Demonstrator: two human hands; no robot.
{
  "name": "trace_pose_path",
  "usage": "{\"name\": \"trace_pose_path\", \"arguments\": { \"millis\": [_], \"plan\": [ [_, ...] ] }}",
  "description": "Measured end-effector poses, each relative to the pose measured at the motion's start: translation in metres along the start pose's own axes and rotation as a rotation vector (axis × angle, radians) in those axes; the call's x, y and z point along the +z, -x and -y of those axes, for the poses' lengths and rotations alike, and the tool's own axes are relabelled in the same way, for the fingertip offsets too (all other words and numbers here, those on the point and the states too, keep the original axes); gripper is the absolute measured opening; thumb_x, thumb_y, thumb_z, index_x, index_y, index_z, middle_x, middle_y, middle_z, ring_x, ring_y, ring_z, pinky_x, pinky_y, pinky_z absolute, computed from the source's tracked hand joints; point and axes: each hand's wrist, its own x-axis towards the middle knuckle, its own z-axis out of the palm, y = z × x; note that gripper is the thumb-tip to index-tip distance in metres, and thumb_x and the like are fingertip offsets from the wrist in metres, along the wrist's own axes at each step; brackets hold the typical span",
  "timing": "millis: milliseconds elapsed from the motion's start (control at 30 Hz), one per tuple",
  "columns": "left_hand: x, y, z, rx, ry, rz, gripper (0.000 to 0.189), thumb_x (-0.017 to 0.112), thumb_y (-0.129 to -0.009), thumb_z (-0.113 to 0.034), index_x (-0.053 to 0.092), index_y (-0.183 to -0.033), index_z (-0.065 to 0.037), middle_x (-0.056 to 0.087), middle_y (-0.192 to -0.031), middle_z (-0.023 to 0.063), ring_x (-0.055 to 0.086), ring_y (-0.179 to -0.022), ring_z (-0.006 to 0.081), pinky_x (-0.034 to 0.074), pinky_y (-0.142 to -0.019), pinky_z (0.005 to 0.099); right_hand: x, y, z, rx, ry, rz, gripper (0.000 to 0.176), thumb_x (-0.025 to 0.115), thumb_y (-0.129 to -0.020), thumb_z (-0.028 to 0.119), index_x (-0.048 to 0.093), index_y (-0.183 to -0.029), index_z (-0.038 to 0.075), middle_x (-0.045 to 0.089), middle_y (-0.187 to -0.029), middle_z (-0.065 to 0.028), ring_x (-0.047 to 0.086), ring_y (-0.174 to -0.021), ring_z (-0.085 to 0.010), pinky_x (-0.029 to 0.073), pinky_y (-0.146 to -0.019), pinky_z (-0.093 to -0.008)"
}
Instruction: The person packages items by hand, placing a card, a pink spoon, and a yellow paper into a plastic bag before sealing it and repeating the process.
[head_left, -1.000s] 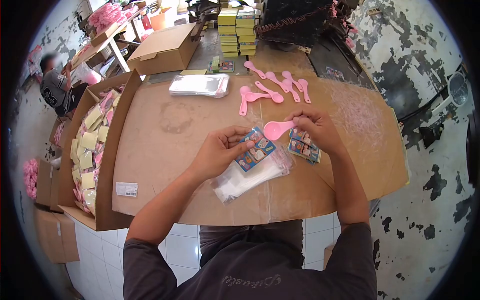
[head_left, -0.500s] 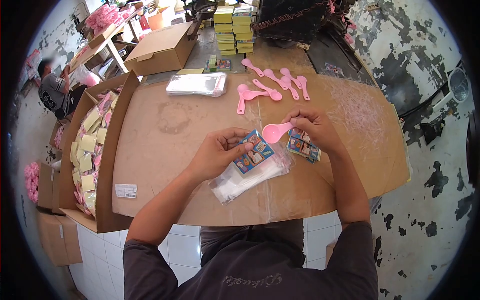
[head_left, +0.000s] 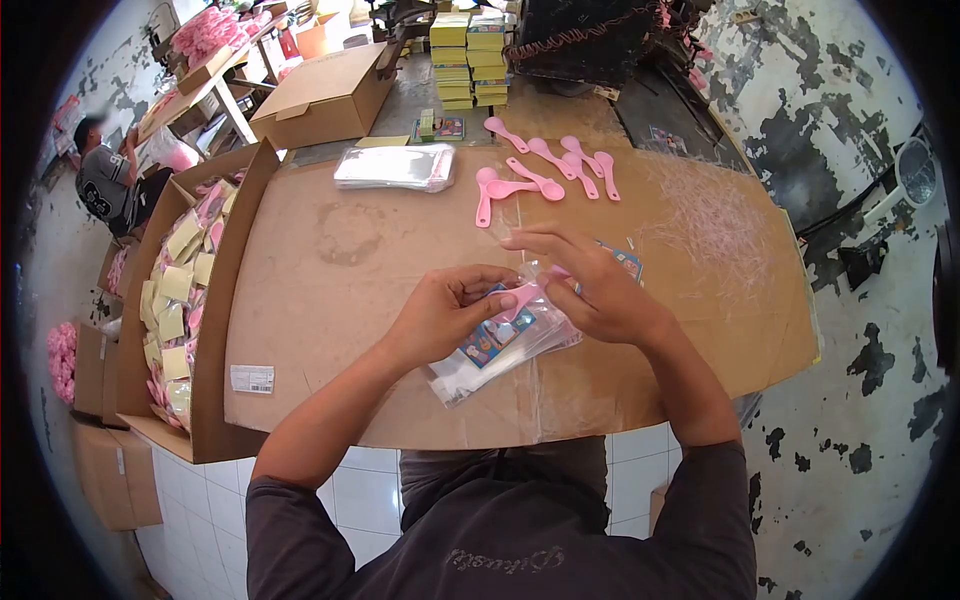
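Note:
My left hand [head_left: 445,312] is closed, its thumb pressing a pink measuring spoon [head_left: 518,298] over a blue printed card [head_left: 486,343]. From the right, my right hand [head_left: 605,290] reaches over the spoon's handle end, its thumb against the handle and index finger stretched out; its other fingers are partly hidden. Clear plastic bags [head_left: 470,378] lie beneath both hands, and a crinkled bit of clear film rises between the fingertips. A stack of blue cards [head_left: 622,262] is mostly covered by my right hand.
Several pink spoons [head_left: 540,185] lie farther back, beside a pile of clear bags [head_left: 393,167]. A carton [head_left: 205,400] of packed pieces stands at left. Card stacks [head_left: 470,60] and a closed box [head_left: 325,95] are behind. Plastic strips [head_left: 715,215] lie right. Another person [head_left: 110,175] sits far left.
My right hand has brought the spoon left and down onto the card, where my left thumb now presses it. The card has shifted lower over the bags.

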Motion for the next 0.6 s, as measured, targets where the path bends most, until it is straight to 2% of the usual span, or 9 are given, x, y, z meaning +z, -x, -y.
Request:
{"name": "trace_pose_path", "arguments": {
  "millis": [67, 167, 267, 367, 400, 500, 600],
  "plan": [
    [-0.001, -0.001, 0.002, 0.007, 0.038, 0.062, 0.032, 0.069, -0.101, -0.015, 0.067, -0.127, 0.005, 0.076, -0.109, 0.0099, 0.07, -0.097, 0.0094, 0.057, -0.082, 0.0255, 0.007, -0.003, 0.001, -0.014, -0.235, 0.061, 0.058, 0.056, -0.094, 0.013, 0.046, -0.151, 0.005, 0.048, -0.152, -0.0177, 0.046, -0.143, -0.0305, 0.039, -0.116, -0.0399],
    [-0.003, -0.001, 0.004, 0.046, 0.093, 0.125, 0.032, 0.068, -0.101, -0.012, 0.065, -0.128, 0.006, 0.075, -0.113, 0.0111, 0.07, -0.103, 0.0116, 0.056, -0.089, 0.0273, 0.024, -0.003, -0.007, 0.123, -0.836, 0.243, 0.072, 0.055, -0.094, 0.022, 0.032, -0.159, 0.001, 0.034, -0.165, -0.0168, 0.034, -0.152, -0.0271, 0.033, -0.12, -0.0417],
    [-0.006, -0.002, 0.008, 0.034, 0.188, 0.157, 0.033, 0.067, -0.102, -0.012, 0.063, -0.13, 0.006, 0.075, -0.115, 0.0121, 0.07, -0.105, 0.0134, 0.055, -0.09, 0.0277, 0.019, -0.007, -0.005, 0.109, -0.979, 0.338, 0.073, 0.059, -0.092, 0.02, 0.034, -0.158, 0.0, 0.037, -0.163, -0.018, 0.034, -0.153, -0.0293, 0.03, -0.122, -0.043],
    [-0.009, 0.003, 0.0, -0.021, 0.274, 0.196, 0.036, 0.067, -0.103, -0.015, 0.062, -0.132, 0.004, 0.074, -0.116, 0.0119, 0.07, -0.105, 0.0139, 0.056, -0.09, 0.0275, -0.011, -0.01, -0.011, -0.139, -0.512, 0.199, 0.073, 0.062, -0.091, 0.016, 0.035, -0.157, 0.001, 0.04, -0.162, -0.0176, 0.036, -0.152, -0.0292, 0.03, -0.121, -0.0448],
    [-0.009, 0.003, -0.004, -0.038, 0.299, 0.214, 0.036, 0.067, -0.103, -0.017, 0.061, -0.132, 0.004, 0.074, -0.117, 0.0117, 0.07, -0.105, 0.0139, 0.056, -0.089, 0.0275, -0.014, -0.008, -0.005, -0.155, -0.356, 0.116, 0.054, 0.06, -0.09, -0.004, 0.055, -0.143, 0.004, 0.053, -0.151, -0.0134, 0.047, -0.143, -0.0258, 0.039, -0.116, -0.0406],
    [-0.015, 0.002, 0.003, -0.052, 0.308, 0.289, 0.043, 0.068, -0.103, -0.023, 0.058, -0.136, 0.002, 0.074, -0.113, 0.0103, 0.071, -0.103, 0.0143, 0.056, -0.088, 0.0268, -0.021, -0.012, 0.003, -0.242, -0.151, 0.282, 0.03, 0.069, -0.09, -0.002, 0.071, -0.12, 0.004, 0.066, -0.132, -0.0107, 0.061, -0.126, -0.0243, 0.051, -0.101, -0.0379],
    [-0.017, 0.003, 0.0, -0.013, 0.381, 0.291, 0.043, 0.065, -0.104, -0.019, 0.054, -0.14, 0.001, 0.071, -0.122, 0.0097, 0.068, -0.111, 0.0142, 0.056, -0.092, 0.0279, -0.02, -0.014, 0.033, -0.185, -0.125, 0.125, 0.015, 0.073, -0.087, -0.004, 0.076, -0.101, 0.001, 0.071, -0.115, -0.0107, 0.068, -0.113, -0.0262, 0.054, -0.097, -0.0384]
  ]
}}
